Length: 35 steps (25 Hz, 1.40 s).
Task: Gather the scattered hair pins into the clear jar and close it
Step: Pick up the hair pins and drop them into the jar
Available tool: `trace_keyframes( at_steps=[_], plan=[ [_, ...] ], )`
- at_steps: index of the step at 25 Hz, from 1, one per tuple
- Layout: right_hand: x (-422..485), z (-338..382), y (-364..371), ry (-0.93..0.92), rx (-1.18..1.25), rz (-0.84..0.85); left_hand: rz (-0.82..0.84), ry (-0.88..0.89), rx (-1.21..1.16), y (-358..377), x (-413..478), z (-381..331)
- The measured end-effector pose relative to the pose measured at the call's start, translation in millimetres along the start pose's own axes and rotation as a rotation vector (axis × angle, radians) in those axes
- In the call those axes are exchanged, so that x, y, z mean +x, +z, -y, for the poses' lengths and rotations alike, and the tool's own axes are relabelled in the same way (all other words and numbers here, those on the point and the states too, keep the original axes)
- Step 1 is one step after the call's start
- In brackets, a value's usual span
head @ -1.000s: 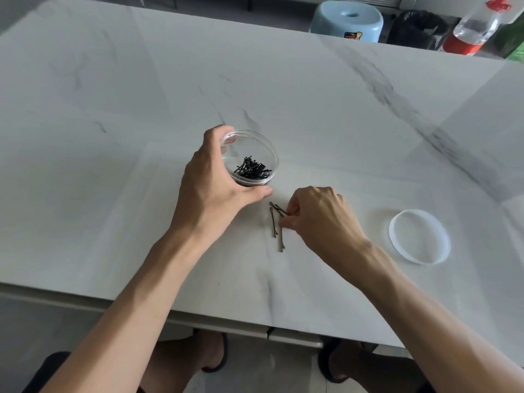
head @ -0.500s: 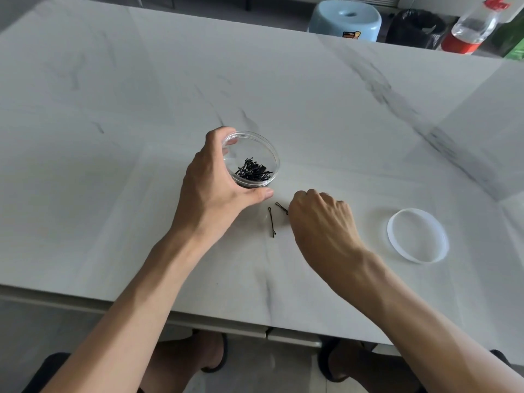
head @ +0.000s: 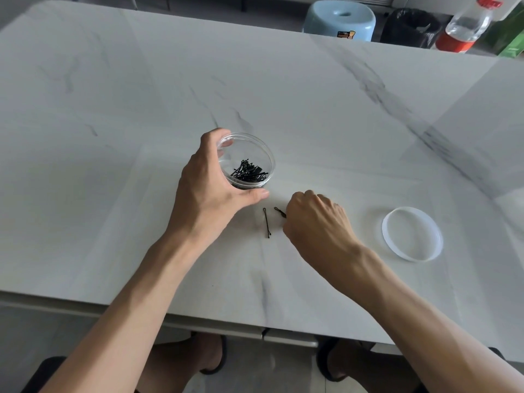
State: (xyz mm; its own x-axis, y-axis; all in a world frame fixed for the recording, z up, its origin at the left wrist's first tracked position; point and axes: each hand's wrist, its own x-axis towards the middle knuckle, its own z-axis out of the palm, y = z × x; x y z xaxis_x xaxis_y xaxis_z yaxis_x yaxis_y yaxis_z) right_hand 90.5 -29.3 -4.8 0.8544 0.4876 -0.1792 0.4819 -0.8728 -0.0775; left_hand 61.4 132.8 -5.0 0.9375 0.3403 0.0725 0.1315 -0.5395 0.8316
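Observation:
A small clear jar (head: 259, 150) stands open on the white marble table (head: 141, 109), with several black hair pins (head: 249, 172) piled inside. My left hand (head: 209, 191) wraps around the jar's left and near side. One black hair pin (head: 267, 223) lies loose on the table just below the jar. A second hair pin (head: 279, 211) sticks out from under the fingertips of my right hand (head: 317, 222), whose fingers curl down onto it. The jar's clear round lid (head: 411, 233) lies flat to the right of my right hand.
Beyond the table's far edge stand a light blue stool (head: 341, 19), a black bin (head: 409, 26) and a clear bottle with a red label (head: 465, 26). The table's near edge (head: 198, 321) runs above my knees.
My right hand shifted slightly right and turned knuckles-up. One pin now lies apart on the table while the fingers stay on the other. My left hand and the jar kept still.

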Motion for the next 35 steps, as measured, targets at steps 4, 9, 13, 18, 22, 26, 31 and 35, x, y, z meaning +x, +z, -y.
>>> trace_keyframes(
  at_steps=[4,9,13,18,22,26,31,35],
  plan=[
    [12.4,-17.5,2.9,0.062,0.176,-0.078,-0.004,-0.002,0.005,-0.4,0.3,-0.1],
    [25.3,-36.8,-19.2,0.045,0.562,-0.494,0.001,-0.007,-0.008,1.2,0.7,0.2],
    [25.6,-17.4,-23.5,-0.243,0.586,-0.480,0.063,0.030,0.012,7.6,-2.6,-2.0],
    [24.5,-17.1,-28.4,-0.180,0.823,-0.539,0.085,0.052,0.005,6.7,-3.4,-2.1],
    [15.9,-36.7,-20.5,0.171,0.597,-0.190,0.017,0.027,-0.002,0.4,-1.4,-0.3],
    [3.8,-24.9,-1.1,0.136,0.166,0.051,-0.010,0.010,-0.001,-4.1,0.0,3.7],
    [6.9,-7.3,2.1,0.106,0.197,-0.060,-0.009,0.007,0.006,-3.7,0.8,3.9],
    [11.1,8.8,6.8,0.113,0.327,-0.055,-0.023,0.010,0.007,-4.9,1.9,5.6]
  ],
)
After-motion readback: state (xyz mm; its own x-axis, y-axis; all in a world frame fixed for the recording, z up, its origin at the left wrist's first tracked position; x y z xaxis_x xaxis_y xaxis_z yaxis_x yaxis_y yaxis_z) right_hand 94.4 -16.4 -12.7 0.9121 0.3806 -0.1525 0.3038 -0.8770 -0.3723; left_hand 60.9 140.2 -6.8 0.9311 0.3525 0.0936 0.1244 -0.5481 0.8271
